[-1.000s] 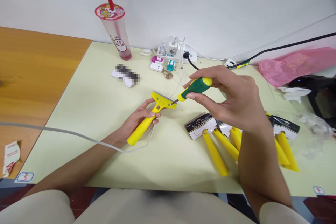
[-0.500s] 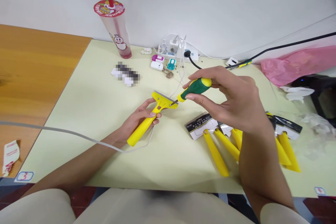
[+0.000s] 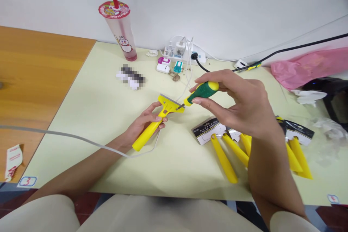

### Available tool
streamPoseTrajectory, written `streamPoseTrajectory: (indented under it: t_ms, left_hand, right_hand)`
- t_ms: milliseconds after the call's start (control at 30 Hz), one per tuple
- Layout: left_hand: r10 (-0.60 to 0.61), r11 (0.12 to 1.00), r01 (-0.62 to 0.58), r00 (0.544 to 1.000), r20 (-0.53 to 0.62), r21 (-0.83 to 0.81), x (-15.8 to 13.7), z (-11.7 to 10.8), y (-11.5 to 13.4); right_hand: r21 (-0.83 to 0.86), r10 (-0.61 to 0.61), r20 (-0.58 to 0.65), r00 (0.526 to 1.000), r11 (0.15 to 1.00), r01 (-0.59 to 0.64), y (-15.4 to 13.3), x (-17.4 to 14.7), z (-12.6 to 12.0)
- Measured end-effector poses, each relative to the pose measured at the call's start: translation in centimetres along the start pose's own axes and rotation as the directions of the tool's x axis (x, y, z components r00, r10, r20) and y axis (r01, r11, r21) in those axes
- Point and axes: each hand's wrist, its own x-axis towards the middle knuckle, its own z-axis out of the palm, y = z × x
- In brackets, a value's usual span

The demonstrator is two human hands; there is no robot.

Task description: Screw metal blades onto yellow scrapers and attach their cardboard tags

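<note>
My left hand (image 3: 141, 123) is closed around the neck of a yellow scraper (image 3: 148, 134), whose wide head points away from me. Two small screws show on that head, one near each end. Between thumb and fingers, my right hand (image 3: 239, 101) grips a green and yellow screwdriver (image 3: 204, 92). The screwdriver's tip meets the scraper head at the right-hand screw. A thin grey cable (image 3: 95, 146) passes over my left forearm and under the scraper handle. Several more yellow scrapers (image 3: 224, 159) with black and white cards lie beneath and beside my right forearm.
A tall drink cup (image 3: 119, 30) with a red straw stands at the back left. Against the wall sits a white power strip (image 3: 201, 57) with plugs and cables. Small purple, white and teal gadgets (image 3: 178, 66) lie before it. A pink plastic bag (image 3: 307, 65) rests at right.
The view has shifted very slightly. Both hands, the scraper and the screwdriver keep almost the same positions, the tip still at the right-hand screw.
</note>
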Motion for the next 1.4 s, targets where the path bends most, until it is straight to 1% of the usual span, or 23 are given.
streamPoseTrajectory:
  t_ms: [167,333,500,800,1000,1133,1200,1333,1400]
  left_hand:
    - [0.003,1.0,-0.003,1.0,-0.006,-0.006,0.0,0.2,0.1]
    - [0.006,1.0,-0.006,1.0,-0.005,0.004,-0.1,0.3,0.1]
    - [0.003,1.0,-0.003,1.0,0.003,0.007,-0.1,0.3,0.1]
    - [0.005,1.0,-0.005,1.0,-0.007,0.008,-0.2,0.3,0.1]
    - [0.016,1.0,-0.016,1.0,-0.005,0.004,-0.2,0.5,0.1]
    - [0.011,1.0,-0.011,1.0,-0.01,0.017,-0.3,0.6,0.2]
    - [0.012,1.0,-0.011,1.0,-0.009,0.022,-0.3,0.7,0.3]
    - [0.028,0.999,-0.028,0.999,-0.017,0.021,-0.3,0.8,0.3]
    - [0.025,0.999,-0.024,0.999,-0.024,0.024,-0.3,0.8,0.3]
  right_hand:
    - [0.008,-0.041,-0.028,0.999,0.999,0.041,-0.1,0.1,-0.1]
    - [-0.03,0.021,0.014,1.0,0.999,-0.02,-0.2,-0.1,-0.1]
    - [-0.01,-0.018,-0.007,1.0,1.0,0.018,0.0,0.1,0.0]
    - [-0.017,-0.023,0.016,1.0,1.0,0.023,-0.2,0.2,0.3]
    - [-0.054,-0.066,0.006,0.998,0.996,0.066,-0.2,0.0,0.4]
    - [-0.119,-0.093,-0.015,0.996,0.989,0.09,-0.1,-0.3,0.9]
    - [-0.134,-0.082,-0.027,0.996,0.988,0.078,-0.1,-0.4,1.4]
    - [-0.071,-0.006,-0.016,1.0,0.997,0.005,-0.5,-0.6,2.5]
    - [-0.071,0.013,-0.027,1.0,0.997,-0.015,-0.7,-0.6,3.0]
